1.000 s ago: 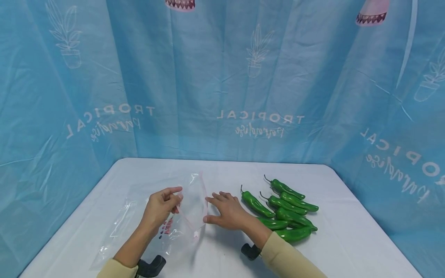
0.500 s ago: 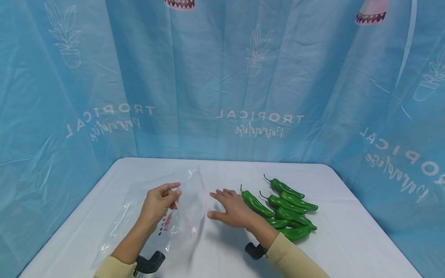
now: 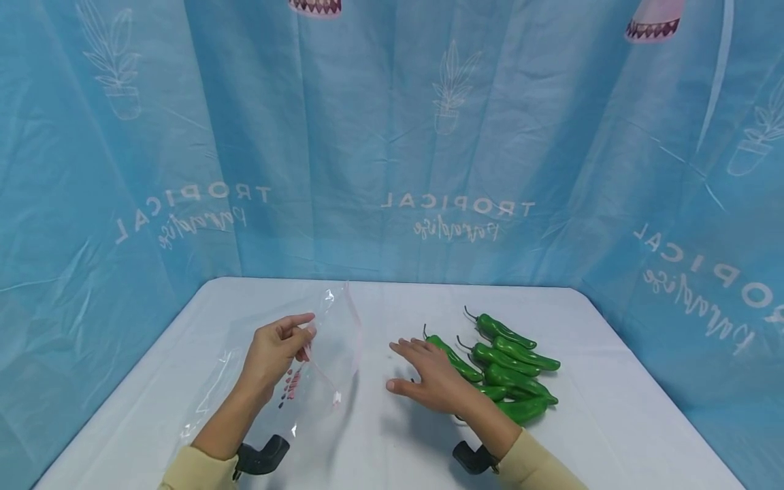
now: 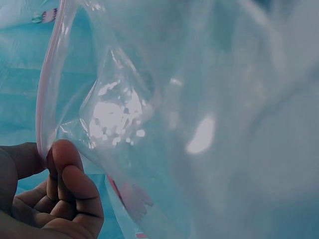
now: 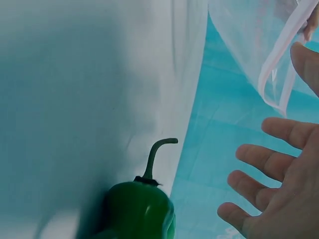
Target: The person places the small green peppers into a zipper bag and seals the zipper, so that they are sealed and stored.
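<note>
My left hand (image 3: pixel 273 354) pinches the edge of a clear zip bag (image 3: pixel 333 340) between thumb and fingers. The bag's pinkish zip rim stands spread apart toward the right, and its body trails left over the table. In the left wrist view, the rim of the bag (image 4: pixel 45 94) runs up from the pinched thumb and fingertips (image 4: pixel 65 152). My right hand (image 3: pixel 431 378) hovers with fingers spread, holding nothing, between the bag and a pile of green chili peppers (image 3: pixel 517 381). A pepper (image 5: pixel 139 209) with a bent stem appears below it in the right wrist view.
A white-covered table (image 3: pixel 392 442) lies under everything. Blue printed curtains (image 3: pixel 392 170) hang behind it and at both sides. Red printing (image 3: pixel 294 384) marks the bag near the left hand. A dark wrist mount (image 3: pixel 263 454) sits on each forearm.
My right hand has moved away from the bag's rim, rightward toward the peppers. My left hand has risen slightly and shifted left, lifting the bag's mouth. The peppers have not moved.
</note>
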`<state>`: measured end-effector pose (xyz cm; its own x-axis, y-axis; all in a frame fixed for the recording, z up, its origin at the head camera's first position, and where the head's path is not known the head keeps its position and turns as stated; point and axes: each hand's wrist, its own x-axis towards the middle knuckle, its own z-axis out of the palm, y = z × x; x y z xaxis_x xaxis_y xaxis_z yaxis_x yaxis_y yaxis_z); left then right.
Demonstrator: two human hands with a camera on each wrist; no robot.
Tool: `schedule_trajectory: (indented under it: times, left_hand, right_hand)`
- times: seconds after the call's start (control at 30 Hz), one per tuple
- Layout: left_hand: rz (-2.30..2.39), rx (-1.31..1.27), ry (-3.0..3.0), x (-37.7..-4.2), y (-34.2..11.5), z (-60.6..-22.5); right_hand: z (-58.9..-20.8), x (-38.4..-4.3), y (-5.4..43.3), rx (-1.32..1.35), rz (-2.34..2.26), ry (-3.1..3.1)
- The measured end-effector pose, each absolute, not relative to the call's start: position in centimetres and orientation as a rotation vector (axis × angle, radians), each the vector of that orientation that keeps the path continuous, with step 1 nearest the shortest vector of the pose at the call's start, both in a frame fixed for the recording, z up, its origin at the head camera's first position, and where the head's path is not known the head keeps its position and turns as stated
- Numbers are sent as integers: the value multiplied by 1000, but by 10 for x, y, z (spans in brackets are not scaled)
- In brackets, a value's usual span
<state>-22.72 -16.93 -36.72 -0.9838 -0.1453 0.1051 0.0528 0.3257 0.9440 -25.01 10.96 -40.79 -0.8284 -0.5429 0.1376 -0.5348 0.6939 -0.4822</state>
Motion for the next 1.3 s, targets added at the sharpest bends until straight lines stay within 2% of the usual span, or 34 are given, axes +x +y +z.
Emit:
schedule_trajectory:
  times: [0.47,0.8,1.3]
  left_hand:
    - [-1766,59,-2388,-227,-169,-361]
    - [-1767,38,-2370,-228,-169,-356]
    - [-1755,8,-2364,-229,-169,-353]
  right_hand:
    - [-407,-231,141,-772,-920,2954]
    - [-407,-225,156,-792,-943,3016]
    - [-411,-213,185,-620,-985,3032]
